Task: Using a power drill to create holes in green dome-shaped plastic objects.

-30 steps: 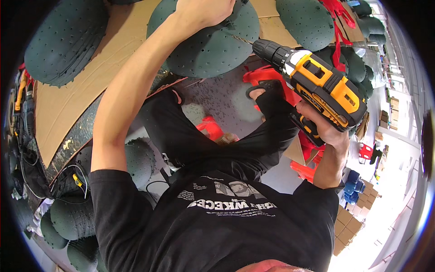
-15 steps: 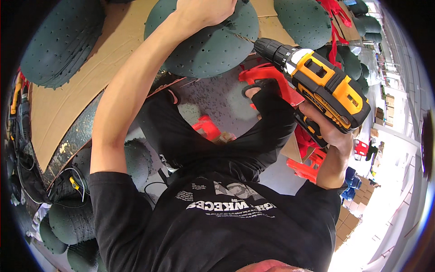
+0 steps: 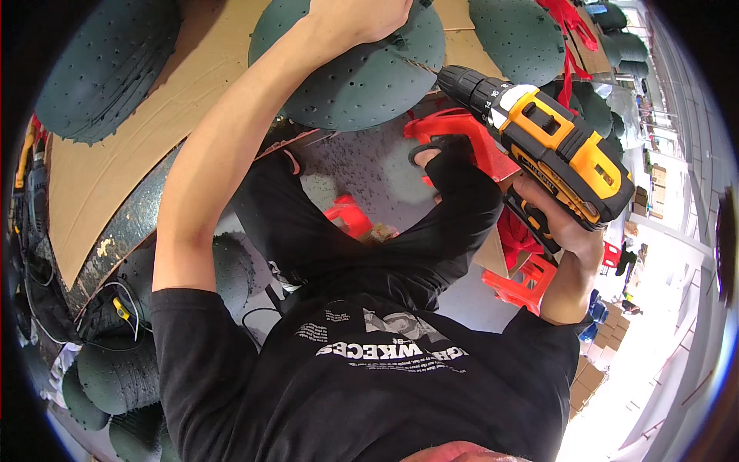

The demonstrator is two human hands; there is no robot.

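My right hand (image 3: pixel 553 212) is wrapped round the grip of a yellow and black cordless drill (image 3: pixel 566 142). Its thin bit (image 3: pixel 419 66) points left, over a round, dark green domed disc (image 3: pixel 350 88) dotted with small holes. I cannot make out whether the bit's tip touches the surface. At the top edge of the picture my left hand (image 3: pixel 366 17) is closed, lying over the same disc. Its fingertips are mostly hidden, and a dark bit of something shows just beneath them.
Brown cardboard (image 3: pixel 100 208) covers the worktable under the discs. A stack of similar discs (image 3: pixel 115 69) stands at the far left, another disc (image 3: pixel 517 38) to the right. Between my legs and beyond them are red plastic pieces (image 3: pixel 462 135). Cables and tools (image 3: pixel 35 185) crowd the left edge.
The drill has shifted slightly right and down in the picture. My left hand and the disc also sit a little further right. Both grips look the same.
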